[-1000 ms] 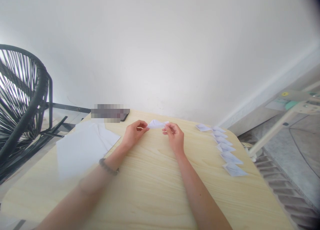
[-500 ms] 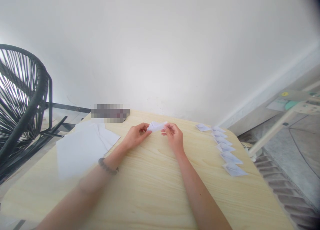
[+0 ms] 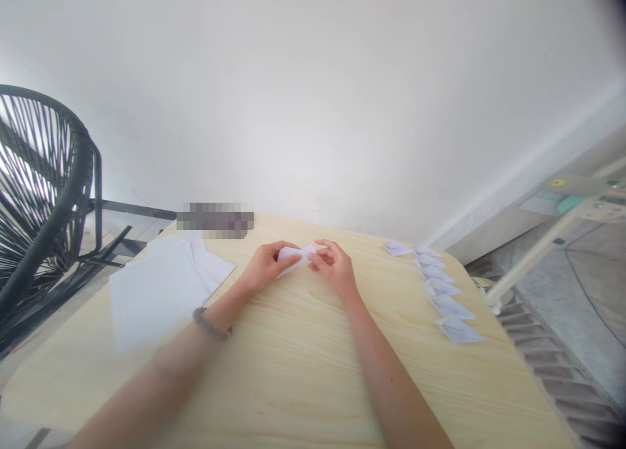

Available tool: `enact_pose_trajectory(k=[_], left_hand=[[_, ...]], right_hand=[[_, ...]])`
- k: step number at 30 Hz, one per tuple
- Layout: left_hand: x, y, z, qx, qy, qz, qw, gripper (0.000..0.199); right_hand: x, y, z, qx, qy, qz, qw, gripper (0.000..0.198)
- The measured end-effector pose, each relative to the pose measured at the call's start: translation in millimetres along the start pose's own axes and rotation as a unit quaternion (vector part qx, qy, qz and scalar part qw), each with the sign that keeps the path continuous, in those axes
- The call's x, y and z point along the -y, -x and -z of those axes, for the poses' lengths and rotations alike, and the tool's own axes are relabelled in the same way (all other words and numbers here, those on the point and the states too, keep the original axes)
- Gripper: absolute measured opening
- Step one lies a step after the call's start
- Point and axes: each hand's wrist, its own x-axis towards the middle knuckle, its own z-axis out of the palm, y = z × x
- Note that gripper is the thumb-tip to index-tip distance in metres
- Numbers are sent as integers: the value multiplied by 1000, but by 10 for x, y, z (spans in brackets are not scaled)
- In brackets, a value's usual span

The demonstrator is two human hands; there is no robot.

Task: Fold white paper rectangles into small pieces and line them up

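Between my two hands is a small piece of folded white paper (image 3: 296, 256), held over the far middle of the table. My left hand (image 3: 267, 265) grips its left part, thumb on top and fingers behind. At the paper's right end, my right hand (image 3: 336, 265) pinches the edge with thumb and fingertips. To the right, several folded white paper pieces (image 3: 458, 330) lie overlapping in a column, with a single one (image 3: 397, 247) beside the column's far end. Loose white sheets (image 3: 151, 299) are spread left of my left forearm.
The light wooden table (image 3: 293, 371) stands against a white wall (image 3: 313, 110). A blurred-out dark object (image 3: 215, 221) sits at its back left edge. A black corded chair (image 3: 44, 195) is on the left, and a pale metal frame (image 3: 538, 253) rises on the right.
The folded paper has turned and shifted slightly left and nearer to me. My left thumb now lies over it, and my right hand has moved a little left along with it.
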Motion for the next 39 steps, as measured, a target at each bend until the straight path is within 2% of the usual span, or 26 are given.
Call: enact_pose_trajectory(k=[8, 18, 25, 34, 39], left_hand=[[-24, -7, 19, 16, -10, 27, 999, 37], [-58, -15, 70, 47, 42, 105, 992, 36], [-66, -11, 81, 63, 58, 112, 990, 33], [-54, -27, 97, 98, 89, 105, 986, 33], [-60, -29, 106, 106, 90, 106, 985, 33]], right_hand=[[48, 32, 1, 31, 29, 22, 999, 22], [71, 61, -24, 73, 43, 38, 996, 20], [87, 62, -6, 89, 33, 48, 994, 18], [55, 60, -4, 63, 19, 63, 996, 14], [39, 57, -2, 72, 1, 58, 996, 12]])
